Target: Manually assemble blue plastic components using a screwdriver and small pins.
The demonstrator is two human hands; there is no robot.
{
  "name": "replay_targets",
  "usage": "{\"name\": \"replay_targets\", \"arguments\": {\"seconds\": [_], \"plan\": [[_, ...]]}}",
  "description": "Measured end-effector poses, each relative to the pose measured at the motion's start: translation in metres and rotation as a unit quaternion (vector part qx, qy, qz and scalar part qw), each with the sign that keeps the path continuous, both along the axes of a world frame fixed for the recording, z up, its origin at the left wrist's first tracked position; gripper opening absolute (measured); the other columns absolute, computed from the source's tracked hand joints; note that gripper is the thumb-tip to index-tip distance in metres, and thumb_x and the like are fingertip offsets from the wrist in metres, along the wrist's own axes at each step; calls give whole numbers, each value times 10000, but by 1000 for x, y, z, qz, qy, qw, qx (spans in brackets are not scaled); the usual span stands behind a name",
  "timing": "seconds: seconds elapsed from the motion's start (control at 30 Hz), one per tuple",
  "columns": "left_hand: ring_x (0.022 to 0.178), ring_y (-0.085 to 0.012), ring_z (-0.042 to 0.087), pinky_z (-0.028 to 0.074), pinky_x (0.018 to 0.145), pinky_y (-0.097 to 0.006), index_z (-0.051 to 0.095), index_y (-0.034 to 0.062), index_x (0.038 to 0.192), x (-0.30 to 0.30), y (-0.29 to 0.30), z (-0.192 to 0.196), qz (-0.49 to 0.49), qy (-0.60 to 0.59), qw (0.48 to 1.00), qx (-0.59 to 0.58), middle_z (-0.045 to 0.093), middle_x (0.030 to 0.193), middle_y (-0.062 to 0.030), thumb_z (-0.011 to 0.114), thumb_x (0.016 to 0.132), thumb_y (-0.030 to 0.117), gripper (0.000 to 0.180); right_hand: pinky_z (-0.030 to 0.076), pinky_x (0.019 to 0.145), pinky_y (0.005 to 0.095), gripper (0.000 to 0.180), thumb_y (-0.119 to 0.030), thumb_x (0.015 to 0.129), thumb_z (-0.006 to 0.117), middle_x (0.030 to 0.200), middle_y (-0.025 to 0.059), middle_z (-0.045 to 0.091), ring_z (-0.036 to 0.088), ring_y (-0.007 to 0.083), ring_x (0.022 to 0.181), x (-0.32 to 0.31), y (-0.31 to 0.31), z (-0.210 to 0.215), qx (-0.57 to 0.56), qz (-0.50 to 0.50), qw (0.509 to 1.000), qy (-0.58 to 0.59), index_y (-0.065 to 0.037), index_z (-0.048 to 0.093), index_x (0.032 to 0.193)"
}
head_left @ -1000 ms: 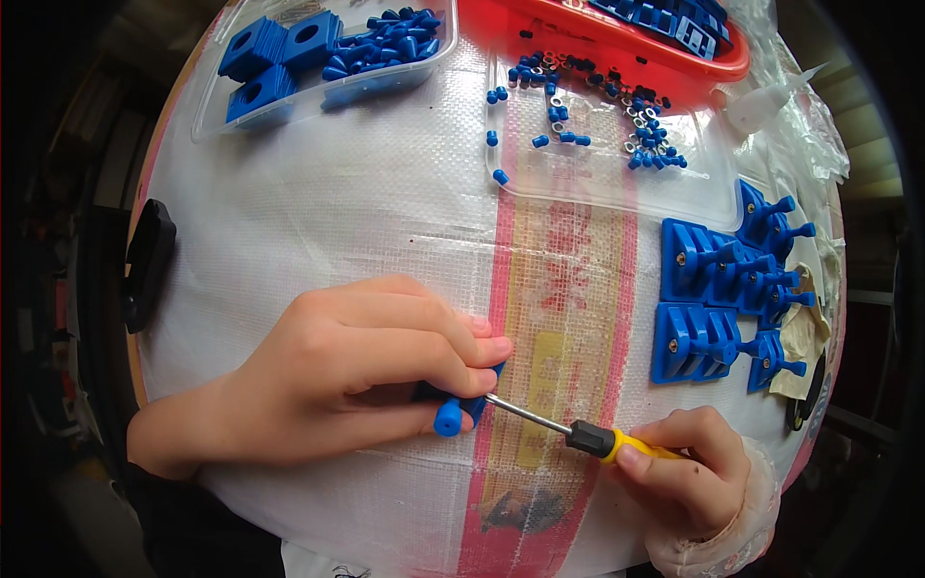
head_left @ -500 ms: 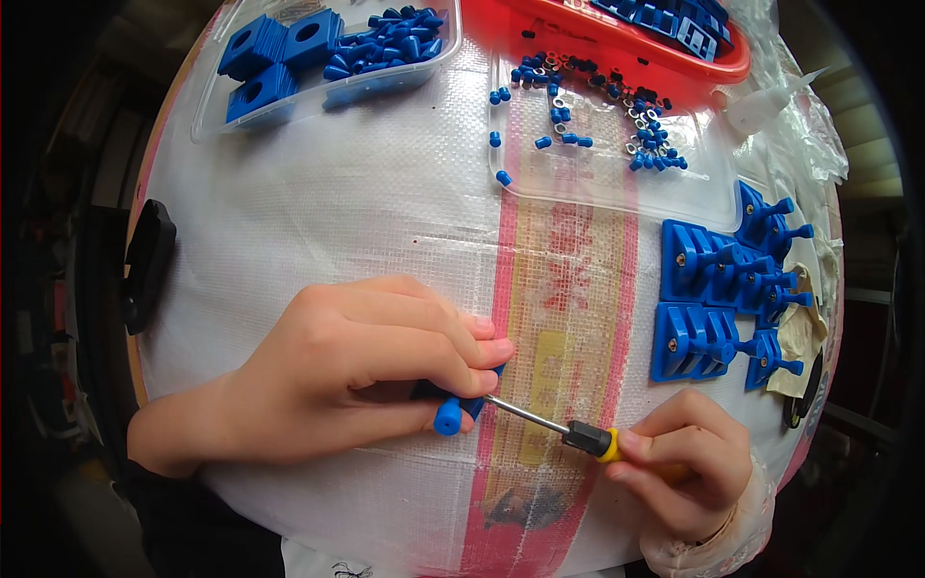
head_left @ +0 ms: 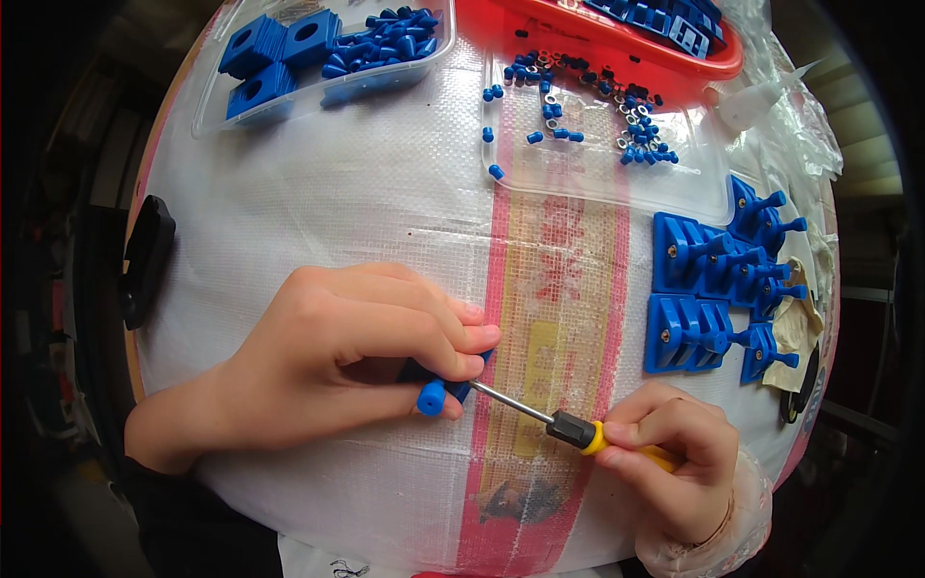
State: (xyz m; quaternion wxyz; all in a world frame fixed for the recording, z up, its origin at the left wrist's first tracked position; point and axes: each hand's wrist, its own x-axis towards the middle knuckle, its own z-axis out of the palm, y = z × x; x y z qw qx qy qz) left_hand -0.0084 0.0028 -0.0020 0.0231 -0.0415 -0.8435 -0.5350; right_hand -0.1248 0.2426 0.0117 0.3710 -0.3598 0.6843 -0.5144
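My left hand [head_left: 371, 342] is closed around a blue plastic bracket with a round-ended lever [head_left: 432, 397] sticking out below the fingers. Most of that bracket is hidden behind the fingers and palm. From the right, a screwdriver [head_left: 572, 430] with a black and yellow handle points at the bracket, its metal shaft meeting it beside my left fingertips. The tip itself is out of sight. Fingers and thumb of my right hand [head_left: 679, 458] grip the yellow handle.
Several blue brackets with levers [head_left: 678, 332] stand at the right beside a crumpled beige scrap [head_left: 792, 328]. Clear trays hold blue plates and cones [head_left: 390, 43], and small blue caps and nuts [head_left: 641, 144]. Behind are a red basin [head_left: 617, 50] and a dropper bottle [head_left: 747, 108]. A black object [head_left: 146, 260] lies left.
The view has shifted slightly. Both hands keep their grips, and the screwdriver's tip end stays against the bracket. My right fingers have shifted a little on the handle, showing more yellow.
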Motion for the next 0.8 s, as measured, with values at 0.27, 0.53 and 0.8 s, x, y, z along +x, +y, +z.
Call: {"name": "replay_targets", "arguments": {"seconds": [0.27, 0.53, 0.8], "plan": [[861, -252, 644, 490, 831, -348, 676, 1, 792, 2, 1, 2, 19, -3, 1000, -2, 672, 875, -145, 803, 587, 106, 263, 467, 689, 233, 66, 72, 763, 636, 823, 133, 617, 613, 154, 780, 5, 0, 9, 62, -79, 974, -201, 59, 581, 796], [875, -272, 640, 487, 814, -354, 668, 7, 832, 3, 1, -3, 5, 42, 999, -25, 669, 905, -144, 783, 621, 95, 256, 458, 730, 234, 96, 69, 778, 625, 881, 128, 604, 595, 146, 824, 4, 3, 9, 53, -83, 961, -257, 62, 567, 855], [936, -299, 626, 484, 827, -362, 663, 1, 852, 3, 1, -5, -10, 57, 998, -40, 668, 935, -141, 703, 713, 95, 172, 468, 608, 259, 166, 54, 693, 701, 780, 139, 590, 604, 215, 678, 3, 4, 2, 11, 17, 997, 68, 40, 600, 824]]}}
